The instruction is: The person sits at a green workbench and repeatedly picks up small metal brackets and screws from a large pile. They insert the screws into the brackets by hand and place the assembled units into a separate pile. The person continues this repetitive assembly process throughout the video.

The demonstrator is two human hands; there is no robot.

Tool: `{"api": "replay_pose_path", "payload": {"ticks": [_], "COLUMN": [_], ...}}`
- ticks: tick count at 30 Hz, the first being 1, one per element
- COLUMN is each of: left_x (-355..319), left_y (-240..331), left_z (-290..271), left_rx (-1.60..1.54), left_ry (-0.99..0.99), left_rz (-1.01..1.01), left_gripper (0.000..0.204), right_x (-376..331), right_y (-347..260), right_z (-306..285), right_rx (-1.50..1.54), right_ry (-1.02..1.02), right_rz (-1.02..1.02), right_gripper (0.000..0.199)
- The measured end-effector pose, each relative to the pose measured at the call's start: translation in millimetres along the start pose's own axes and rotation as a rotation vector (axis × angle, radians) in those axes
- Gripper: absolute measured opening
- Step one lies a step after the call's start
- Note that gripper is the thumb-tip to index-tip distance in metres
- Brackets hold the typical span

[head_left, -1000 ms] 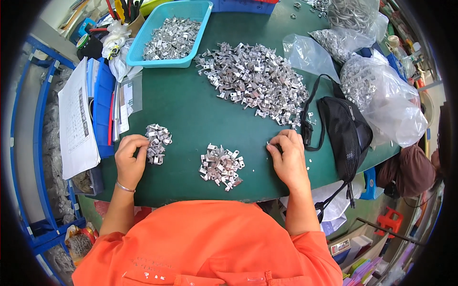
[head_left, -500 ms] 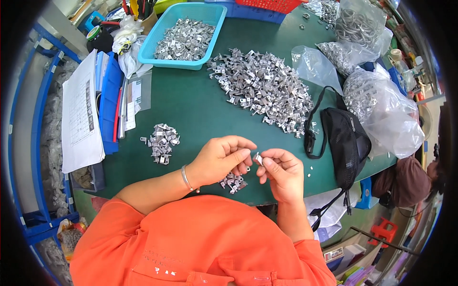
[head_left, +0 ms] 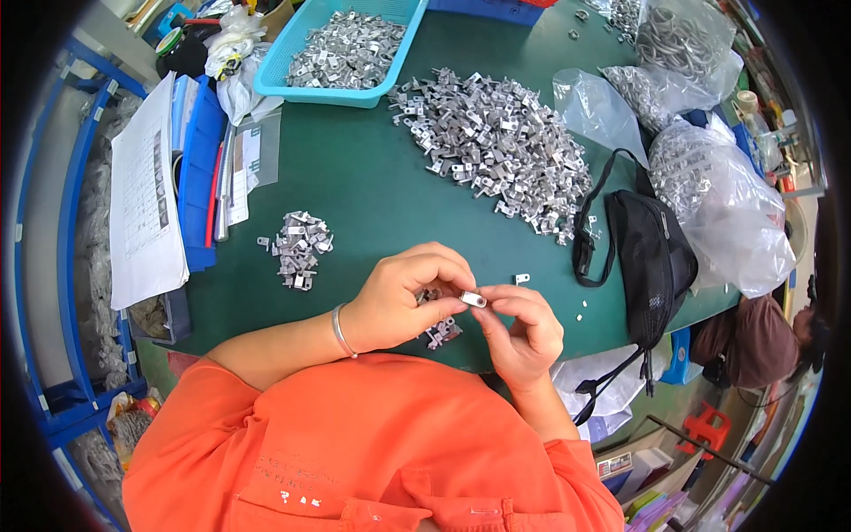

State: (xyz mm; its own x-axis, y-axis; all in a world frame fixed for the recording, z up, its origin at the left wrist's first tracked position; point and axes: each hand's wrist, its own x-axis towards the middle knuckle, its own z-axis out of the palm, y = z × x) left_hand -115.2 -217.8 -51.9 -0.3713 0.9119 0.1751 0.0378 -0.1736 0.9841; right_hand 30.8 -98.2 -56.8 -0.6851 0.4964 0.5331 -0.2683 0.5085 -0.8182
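Note:
Between my two hands is a small silver metal bracket (head_left: 473,300) with a round hole near one end. My left hand (head_left: 403,297), wearing a metal bangle, pinches its left end between thumb and fingers. The fingertips and thumb of my right hand (head_left: 525,335) close on its right end. A small pile of similar brackets (head_left: 441,332) lies partly hidden under my left hand. One loose bracket (head_left: 521,278) rests on the green tabletop (head_left: 372,195) just beyond my right fingers.
A large heap of brackets (head_left: 496,146) spreads at the far middle; a smaller pile (head_left: 301,248) lies left. Behind stands a turquoise basket (head_left: 332,94) of brackets. A black pouch (head_left: 651,257) and plastic bags of metal parts (head_left: 709,191) sit right. Papers (head_left: 146,204) stand left.
The bracket has turned and now lies flat between both hands; before, only my right fingers held it. My hands have come together. The loose bracket beyond my right hand now shows.

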Motion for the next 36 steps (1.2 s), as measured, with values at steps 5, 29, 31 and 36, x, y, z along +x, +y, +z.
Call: {"api": "replay_pose_path", "payload": {"ticks": [5,29,31,36], "left_x": [3.6,0.6,6.3,16.3], "left_y": [9.6,-5.3,2.3,12.3], "left_z": [6.6,-21.9,-9.4,0.6], "left_rx": [0.121,0.571,0.283,0.142], "left_ry": [0.039,0.078,0.020,-0.030], "left_rz": [0.049,0.132,-0.028,0.080], "left_gripper": [0.025,0.032,0.035,0.021], "right_x": [-12.9,2.2,1.1,2.5], "right_y": [-1.1,9.6,10.3,8.2], "right_z": [3.3,-17.7,-10.1,-3.2], "right_rx": [0.210,-0.216,-0.227,-0.113], "right_ry": [0.131,0.114,0.124,0.159], "right_rz": [0.164,-0.084,-0.260,-0.248], "right_gripper": [0.022,0.032,0.044,0.044]}}
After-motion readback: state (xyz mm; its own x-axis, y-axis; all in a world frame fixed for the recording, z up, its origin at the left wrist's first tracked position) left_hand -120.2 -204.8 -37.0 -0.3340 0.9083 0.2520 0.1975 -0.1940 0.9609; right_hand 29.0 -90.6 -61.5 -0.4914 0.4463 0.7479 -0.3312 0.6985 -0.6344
